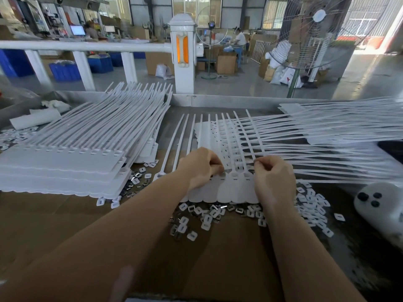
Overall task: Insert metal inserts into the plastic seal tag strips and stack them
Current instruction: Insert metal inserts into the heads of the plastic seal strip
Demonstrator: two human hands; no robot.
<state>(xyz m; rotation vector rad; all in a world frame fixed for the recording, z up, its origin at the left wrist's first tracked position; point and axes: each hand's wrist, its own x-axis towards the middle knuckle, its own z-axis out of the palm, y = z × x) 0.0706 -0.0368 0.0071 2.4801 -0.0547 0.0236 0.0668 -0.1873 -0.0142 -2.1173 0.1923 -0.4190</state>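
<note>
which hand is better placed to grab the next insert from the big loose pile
Probably the right hand: the densest heap of loose inserts lies just beside and below it. The left hand sits farther over on the strip, seemingly pinching an insert.

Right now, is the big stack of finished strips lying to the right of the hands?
No, the big stack lies left of the left hand and the right hand.

a white railing with a capped white post runs along the far edge of the bench. beyond it lies a grey concrete floor with blue crates far left, cardboard boxes in the middle and a wire-guarded fan far right. daylight enters through far windows.
</note>
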